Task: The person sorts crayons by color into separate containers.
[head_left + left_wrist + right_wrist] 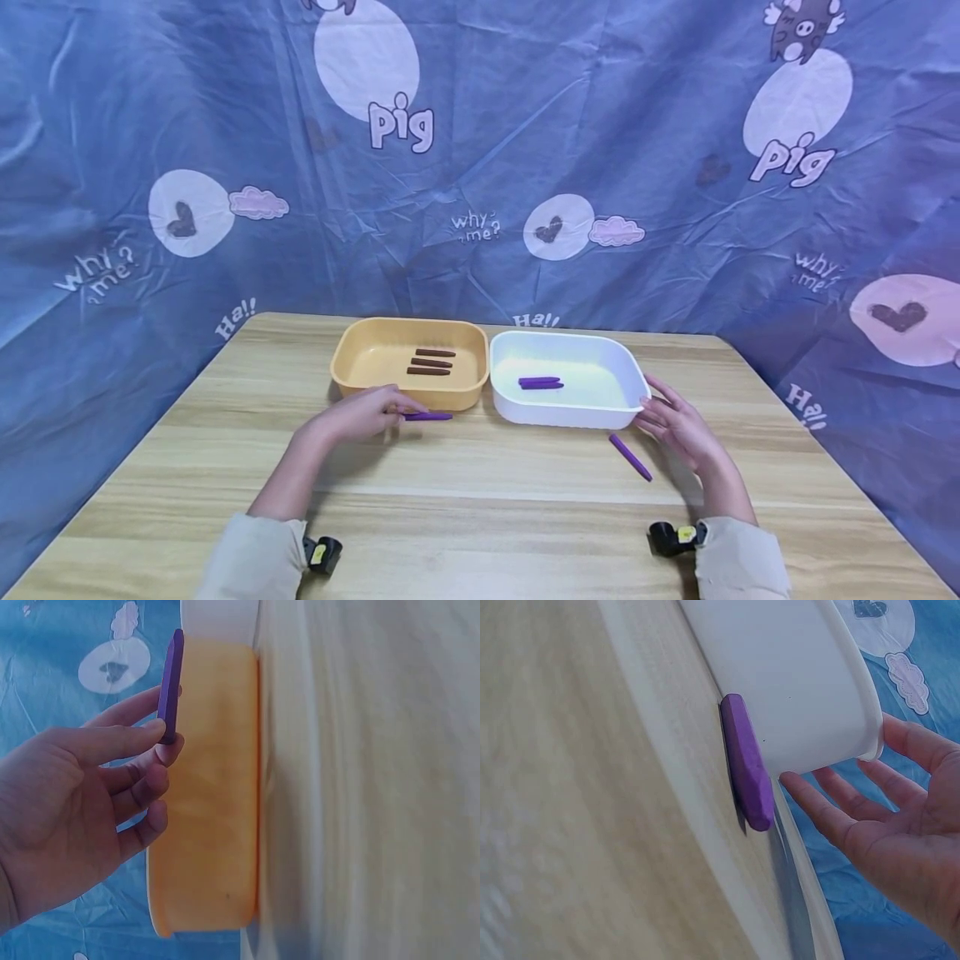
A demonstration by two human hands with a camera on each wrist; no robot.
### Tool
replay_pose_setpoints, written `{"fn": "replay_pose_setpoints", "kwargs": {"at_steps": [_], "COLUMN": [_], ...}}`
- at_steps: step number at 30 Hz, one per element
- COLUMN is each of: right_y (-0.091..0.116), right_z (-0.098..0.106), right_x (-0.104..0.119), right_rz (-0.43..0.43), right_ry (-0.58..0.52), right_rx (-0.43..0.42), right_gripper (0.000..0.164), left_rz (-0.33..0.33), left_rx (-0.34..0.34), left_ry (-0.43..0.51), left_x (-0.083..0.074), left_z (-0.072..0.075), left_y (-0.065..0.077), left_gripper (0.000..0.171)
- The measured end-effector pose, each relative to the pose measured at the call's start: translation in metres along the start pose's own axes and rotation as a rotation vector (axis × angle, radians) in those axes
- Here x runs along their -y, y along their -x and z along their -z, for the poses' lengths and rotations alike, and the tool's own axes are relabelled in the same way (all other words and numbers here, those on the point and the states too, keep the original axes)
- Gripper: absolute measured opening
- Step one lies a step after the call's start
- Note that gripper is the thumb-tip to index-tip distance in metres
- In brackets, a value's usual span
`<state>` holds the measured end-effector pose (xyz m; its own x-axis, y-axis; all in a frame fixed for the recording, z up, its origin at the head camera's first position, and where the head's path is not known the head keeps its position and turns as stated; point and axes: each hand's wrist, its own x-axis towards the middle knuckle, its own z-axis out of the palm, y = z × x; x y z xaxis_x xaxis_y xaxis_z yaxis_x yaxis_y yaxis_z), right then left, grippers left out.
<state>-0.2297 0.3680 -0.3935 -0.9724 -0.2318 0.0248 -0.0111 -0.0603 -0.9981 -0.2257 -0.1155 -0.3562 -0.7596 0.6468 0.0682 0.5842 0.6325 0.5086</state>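
Between thumb and fingers, my left hand (367,412) pinches a purple crayon (171,686) in front of the yellow-orange bin (352,379). Three brown crayons (430,362) lie side by side inside that bin. My right hand (682,429) is at the right front corner of the white bin (600,417), its fingers extended and the fingertips right at the wall and rim. Two purple crayons (540,382) rest in the white bin. Another purple crayon (746,765) lies on the table just in front of this bin, near the right hand.
Both bins stand side by side near the back of the wooden table (480,533). A blue printed cloth (480,167) hangs behind and around the table. Each wrist carries a small black camera mount (667,539) by the sleeve cuff.
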Motion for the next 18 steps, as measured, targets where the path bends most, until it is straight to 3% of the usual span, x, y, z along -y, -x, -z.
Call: {"fn": "replay_pose_setpoints", "kwargs": {"at_steps": [18], "right_y": [-0.002], "right_z": [0.001], "right_x": [-0.002], "right_rz": [0.005], "right_ry": [-0.053], "right_rx": [0.006], "right_gripper": [0.062], "left_rz": [-0.035], "left_rx": [0.015], "left_ry": [-0.03], "left_x": [-0.031], "left_z": [0.01], "left_y": [-0.036], "left_gripper": [0.03]}}
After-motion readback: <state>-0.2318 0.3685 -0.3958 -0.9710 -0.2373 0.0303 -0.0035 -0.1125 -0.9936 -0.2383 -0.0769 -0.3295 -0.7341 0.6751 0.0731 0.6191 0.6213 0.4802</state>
